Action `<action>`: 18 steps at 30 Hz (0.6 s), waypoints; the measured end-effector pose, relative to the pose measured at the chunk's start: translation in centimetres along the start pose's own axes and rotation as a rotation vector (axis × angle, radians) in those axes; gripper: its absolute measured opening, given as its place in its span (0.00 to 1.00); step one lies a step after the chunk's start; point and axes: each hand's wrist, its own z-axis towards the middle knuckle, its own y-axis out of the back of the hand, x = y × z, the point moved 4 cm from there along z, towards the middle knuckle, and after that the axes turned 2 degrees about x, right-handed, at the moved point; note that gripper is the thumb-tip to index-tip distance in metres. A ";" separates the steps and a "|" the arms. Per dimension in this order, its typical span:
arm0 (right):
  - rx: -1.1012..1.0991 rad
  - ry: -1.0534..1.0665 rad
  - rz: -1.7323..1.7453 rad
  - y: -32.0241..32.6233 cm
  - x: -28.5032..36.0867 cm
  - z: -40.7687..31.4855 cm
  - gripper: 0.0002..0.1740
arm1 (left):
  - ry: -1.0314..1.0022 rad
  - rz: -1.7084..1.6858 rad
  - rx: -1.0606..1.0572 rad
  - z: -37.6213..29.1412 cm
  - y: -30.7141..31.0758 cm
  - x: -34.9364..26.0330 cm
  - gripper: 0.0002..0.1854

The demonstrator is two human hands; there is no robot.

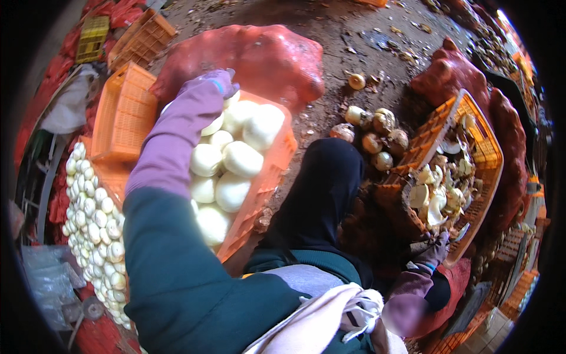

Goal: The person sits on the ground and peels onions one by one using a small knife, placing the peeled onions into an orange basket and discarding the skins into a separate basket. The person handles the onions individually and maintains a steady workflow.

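Observation:
My left hand (pixel 222 84), in a purple glove, is over the far end of an orange plastic crate (pixel 256 177) filled with large peeled white onions (pixel 242 159). One peeled onion (pixel 231 99) shows just below its fingers; whether they grip it is hidden. At the lower right, my gloved right hand (pixel 435 248) holds a small knife, its blade (pixel 460 232) pointing away from me. That hand is by the near end of a tilted orange crate (pixel 482 208) with onion skins and trimmed pieces (pixel 437 203) inside.
Several unpeeled onions (pixel 382 121) lie on the littered floor (pixel 327 40) beyond my knee. A full red mesh sack (pixel 247 57) rests behind the onion crate. Another red sack (pixel 455 73) stands at right. Leftward are an orange crate (pixel 124 115) and a heap of smaller peeled onions (pixel 95 221).

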 end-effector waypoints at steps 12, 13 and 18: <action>0.060 0.079 -0.124 -7.2 -1.5 0.2 0.16 | -0.599 -0.327 0.129 4.6 -0.6 -27.4 0.27; 0.026 -0.001 -0.100 -7.7 -1.0 -0.4 0.17 | -0.617 -0.361 0.127 6.6 -1.8 -29.2 0.26; 0.043 0.117 -0.347 -6.4 -0.9 -1.4 0.15 | -0.318 -0.417 0.136 19.7 -7.5 -36.3 0.30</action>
